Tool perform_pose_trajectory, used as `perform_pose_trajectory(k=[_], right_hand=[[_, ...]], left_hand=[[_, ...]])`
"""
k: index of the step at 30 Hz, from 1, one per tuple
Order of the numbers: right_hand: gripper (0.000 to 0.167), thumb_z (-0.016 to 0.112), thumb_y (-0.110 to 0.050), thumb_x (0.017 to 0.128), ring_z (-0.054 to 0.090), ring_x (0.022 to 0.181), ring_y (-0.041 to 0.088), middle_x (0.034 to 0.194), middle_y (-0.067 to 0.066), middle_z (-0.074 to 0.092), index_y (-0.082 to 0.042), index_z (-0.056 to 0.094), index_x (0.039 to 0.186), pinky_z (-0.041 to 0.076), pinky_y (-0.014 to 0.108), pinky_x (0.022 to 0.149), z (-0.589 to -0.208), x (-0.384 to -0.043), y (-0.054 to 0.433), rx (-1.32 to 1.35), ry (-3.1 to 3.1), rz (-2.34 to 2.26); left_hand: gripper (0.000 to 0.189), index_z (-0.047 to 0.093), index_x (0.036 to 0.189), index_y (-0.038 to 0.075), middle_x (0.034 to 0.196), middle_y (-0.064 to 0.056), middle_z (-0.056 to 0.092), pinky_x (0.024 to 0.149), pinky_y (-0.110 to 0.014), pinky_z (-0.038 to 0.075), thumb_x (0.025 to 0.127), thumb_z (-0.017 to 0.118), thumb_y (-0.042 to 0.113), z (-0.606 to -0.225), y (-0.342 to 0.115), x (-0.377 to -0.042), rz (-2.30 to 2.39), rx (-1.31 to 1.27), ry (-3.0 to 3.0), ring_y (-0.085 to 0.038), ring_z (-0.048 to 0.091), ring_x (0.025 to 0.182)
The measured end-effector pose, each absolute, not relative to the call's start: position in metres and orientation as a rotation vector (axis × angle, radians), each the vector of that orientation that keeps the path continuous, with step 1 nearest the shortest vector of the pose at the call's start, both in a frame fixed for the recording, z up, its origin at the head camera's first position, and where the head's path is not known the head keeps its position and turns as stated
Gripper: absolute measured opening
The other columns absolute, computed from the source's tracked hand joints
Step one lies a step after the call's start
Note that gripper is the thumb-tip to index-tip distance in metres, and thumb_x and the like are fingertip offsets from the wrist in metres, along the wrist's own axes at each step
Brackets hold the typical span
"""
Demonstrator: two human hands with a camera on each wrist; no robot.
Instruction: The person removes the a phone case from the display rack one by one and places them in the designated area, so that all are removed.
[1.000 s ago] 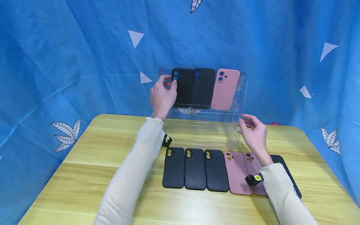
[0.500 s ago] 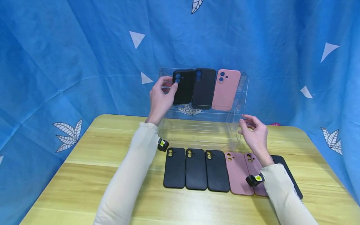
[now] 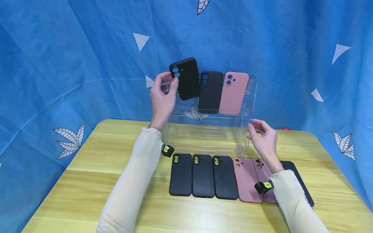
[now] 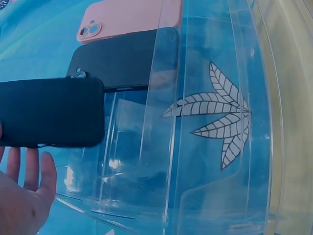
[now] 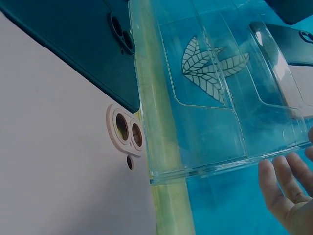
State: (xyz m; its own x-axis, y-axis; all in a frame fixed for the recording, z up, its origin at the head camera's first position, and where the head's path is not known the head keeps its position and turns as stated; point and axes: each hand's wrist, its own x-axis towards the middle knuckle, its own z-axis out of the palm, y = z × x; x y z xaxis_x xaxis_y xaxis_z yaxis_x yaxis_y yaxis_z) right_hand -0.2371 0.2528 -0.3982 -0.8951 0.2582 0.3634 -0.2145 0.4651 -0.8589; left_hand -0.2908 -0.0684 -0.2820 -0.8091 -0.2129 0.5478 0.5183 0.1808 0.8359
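My left hand (image 3: 163,97) pinches a black phone case (image 3: 187,79) by its left edge, thumb in front and fingers behind. The case is tilted and raised above the top tier of a clear acrylic display stand (image 3: 204,132). On that tier, a second black phone case (image 3: 210,92) and a pink phone case (image 3: 234,93) lean side by side. In the left wrist view, the held case (image 4: 51,113) partly overlaps the leaning black one. My right hand (image 3: 263,137) is at the stand's right side with loosely bent fingers; in the right wrist view its fingertips (image 5: 266,169) are close to the clear edge.
In front of the stand, a row of phone cases lies on the wooden table (image 3: 96,168): black ones (image 3: 202,176) on the left, pink ones (image 3: 247,181), and a black one (image 3: 297,178) partly under my right forearm. A blue patterned cloth (image 3: 102,58) hangs behind.
My left hand has lifted the leftmost black case up out of the top tier, tilting it and shifting it slightly left. The right hand stays in place.
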Motion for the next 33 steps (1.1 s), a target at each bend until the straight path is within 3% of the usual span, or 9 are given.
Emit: perform_pose_trajectory(k=[9, 20, 29, 33], right_hand=[[0.037, 0.059, -0.027, 0.104, 0.066, 0.087, -0.003, 0.102, -0.013, 0.062, -0.003, 0.065, 0.132, 0.060, 0.015, 0.066, -0.399, -0.237, 0.252, -0.035, -2.267, 1.430], [0.037, 0.060, -0.027, 0.104, 0.065, 0.086, -0.006, 0.103, -0.007, 0.064, -0.003, 0.065, 0.131, 0.059, 0.014, 0.066, -0.398, -0.236, 0.250, -0.033, -2.261, 1.447], [0.038, 0.059, -0.027, 0.104, 0.065, 0.086, -0.007, 0.099, -0.015, 0.061, -0.002, 0.064, 0.132, 0.059, 0.014, 0.066, -0.399, -0.237, 0.251, -0.028, -2.261, 1.437], [0.039, 0.059, -0.028, 0.104, 0.065, 0.086, -0.007, 0.099, -0.016, 0.061, -0.002, 0.064, 0.132, 0.060, 0.015, 0.066, -0.400, -0.237, 0.251, -0.024, -2.262, 1.442]], left_hand=[[0.030, 0.057, 0.128, 0.003, 0.110, -0.016, 0.069, 0.075, -0.030, 0.062, 0.102, 0.064, 0.017, -0.287, -0.069, -0.282, -1.862, -0.416, -1.827, -0.011, 0.069, 0.084], [0.034, 0.058, 0.130, 0.007, 0.108, -0.020, 0.073, 0.070, -0.029, 0.063, 0.098, 0.068, 0.008, -0.310, -0.070, -0.263, -2.020, -0.410, -1.881, -0.008, 0.073, 0.080], [0.047, 0.054, 0.140, 0.017, 0.094, 0.000, 0.072, 0.070, -0.034, 0.064, 0.097, 0.069, 0.008, -0.323, -0.074, -0.250, -1.988, -0.421, -1.930, -0.010, 0.072, 0.078], [0.052, 0.052, 0.143, 0.021, 0.091, 0.004, 0.071, 0.069, -0.035, 0.064, 0.096, 0.070, 0.007, -0.328, -0.077, -0.245, -1.974, -0.411, -1.944, -0.010, 0.072, 0.078]])
